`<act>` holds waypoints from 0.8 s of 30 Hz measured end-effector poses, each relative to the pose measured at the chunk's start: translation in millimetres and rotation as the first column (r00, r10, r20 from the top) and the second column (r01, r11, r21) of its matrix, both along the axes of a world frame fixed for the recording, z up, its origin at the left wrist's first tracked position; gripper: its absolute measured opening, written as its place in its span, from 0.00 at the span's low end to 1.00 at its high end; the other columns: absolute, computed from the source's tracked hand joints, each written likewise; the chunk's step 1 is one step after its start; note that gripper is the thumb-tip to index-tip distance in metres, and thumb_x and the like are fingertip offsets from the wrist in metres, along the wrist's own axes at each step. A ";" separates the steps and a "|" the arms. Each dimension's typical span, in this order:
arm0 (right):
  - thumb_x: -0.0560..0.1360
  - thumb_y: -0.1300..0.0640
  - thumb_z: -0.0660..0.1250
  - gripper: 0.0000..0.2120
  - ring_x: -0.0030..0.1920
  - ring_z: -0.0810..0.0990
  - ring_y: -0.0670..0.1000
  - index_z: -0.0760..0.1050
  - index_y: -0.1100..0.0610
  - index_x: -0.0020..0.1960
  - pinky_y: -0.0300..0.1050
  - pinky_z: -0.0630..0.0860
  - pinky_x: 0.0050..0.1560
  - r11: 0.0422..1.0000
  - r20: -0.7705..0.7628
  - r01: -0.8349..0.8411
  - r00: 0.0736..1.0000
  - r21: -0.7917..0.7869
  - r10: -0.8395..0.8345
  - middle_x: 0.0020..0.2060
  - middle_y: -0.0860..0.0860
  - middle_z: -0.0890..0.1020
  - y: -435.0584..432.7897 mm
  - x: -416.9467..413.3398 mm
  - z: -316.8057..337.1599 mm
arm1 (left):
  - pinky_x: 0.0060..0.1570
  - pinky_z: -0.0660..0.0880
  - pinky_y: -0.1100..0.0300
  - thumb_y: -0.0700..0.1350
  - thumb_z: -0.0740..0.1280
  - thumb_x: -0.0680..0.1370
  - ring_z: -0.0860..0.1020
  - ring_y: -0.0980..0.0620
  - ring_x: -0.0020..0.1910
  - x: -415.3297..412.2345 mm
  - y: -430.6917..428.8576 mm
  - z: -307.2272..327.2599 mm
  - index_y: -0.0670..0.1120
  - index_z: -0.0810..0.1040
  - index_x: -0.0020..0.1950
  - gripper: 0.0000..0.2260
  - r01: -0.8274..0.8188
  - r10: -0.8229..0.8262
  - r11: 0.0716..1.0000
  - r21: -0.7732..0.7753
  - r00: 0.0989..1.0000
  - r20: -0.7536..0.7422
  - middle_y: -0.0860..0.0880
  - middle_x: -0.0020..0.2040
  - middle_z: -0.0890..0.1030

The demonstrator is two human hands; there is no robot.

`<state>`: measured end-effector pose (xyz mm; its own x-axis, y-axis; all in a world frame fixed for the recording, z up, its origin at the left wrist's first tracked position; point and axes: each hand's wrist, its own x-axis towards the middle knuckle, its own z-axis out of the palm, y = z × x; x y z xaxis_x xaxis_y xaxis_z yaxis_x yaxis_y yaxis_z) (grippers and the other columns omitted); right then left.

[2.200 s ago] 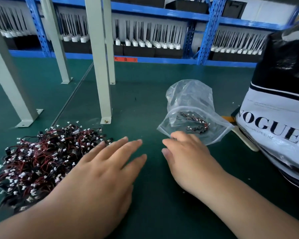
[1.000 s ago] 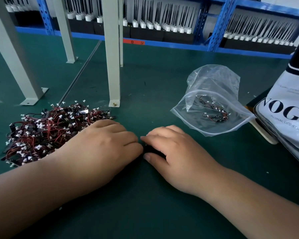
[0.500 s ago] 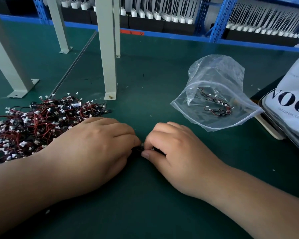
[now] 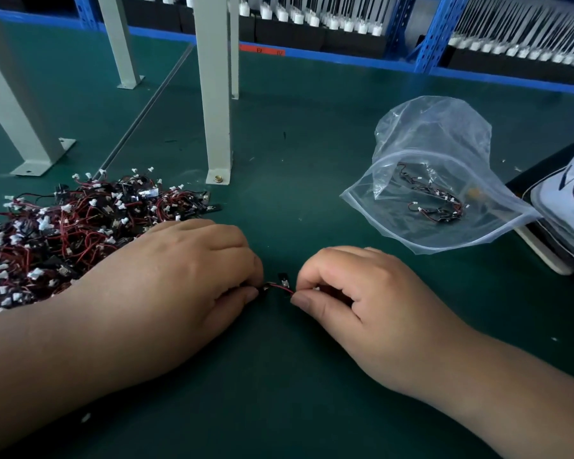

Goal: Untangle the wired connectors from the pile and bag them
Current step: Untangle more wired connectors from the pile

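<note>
Head: connector (image 4: 280, 286) between left grip (image 4: 183, 276), right grip (image 4: 362, 293)

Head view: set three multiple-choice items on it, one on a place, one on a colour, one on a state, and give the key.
1. The pile of wired connectors lies: A on the shelf; B beside the left hand; C behind the posts.
2. The table mat is: A white; B red; C green.
3. The right hand: A pinches the loose wired connector; B lies flat; C makes a bare fist.

Key: 1 B, the pile spreads just left of that hand. 2 C, green shows all around both hands. 3 A, thumb and forefinger close on its red wire.
</note>
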<state>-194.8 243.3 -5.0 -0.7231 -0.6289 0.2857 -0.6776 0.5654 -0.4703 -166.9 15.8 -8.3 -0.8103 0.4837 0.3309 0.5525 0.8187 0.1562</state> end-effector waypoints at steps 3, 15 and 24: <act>0.75 0.49 0.66 0.08 0.40 0.75 0.47 0.77 0.52 0.42 0.36 0.65 0.42 1.000 0.020 0.003 1.000 -0.016 -0.003 0.35 0.42 0.76 1.1 -1.4 0.0 | 0.46 0.76 0.50 0.54 0.59 0.78 0.76 0.54 0.45 0.5 0.0 -0.6 0.57 0.76 0.47 0.07 -0.015 0.015 1.000 0.000 1.000 -0.013 0.59 0.45 0.74; 0.75 0.50 0.69 0.07 0.39 0.76 0.51 0.77 0.50 0.40 0.44 0.71 0.37 0.990 0.026 0.036 0.999 -0.134 -0.033 0.35 0.45 0.77 4.4 -3.6 -4.2 | 0.47 0.76 0.50 0.53 0.56 0.79 0.77 0.53 0.47 2.4 0.0 0.3 0.55 0.72 0.46 0.07 -0.037 0.036 0.997 0.064 0.999 0.006 0.58 0.46 0.77; 0.74 0.50 0.69 0.06 0.41 0.78 0.50 0.77 0.49 0.40 0.44 0.72 0.38 0.983 0.058 0.063 0.997 -0.171 -0.054 0.36 0.45 0.78 5.6 -4.0 -3.4 | 0.46 0.76 0.51 0.54 0.56 0.79 0.76 0.55 0.46 2.4 0.1 1.8 0.57 0.71 0.46 0.06 -0.031 0.029 0.997 0.075 0.999 0.018 0.59 0.44 0.76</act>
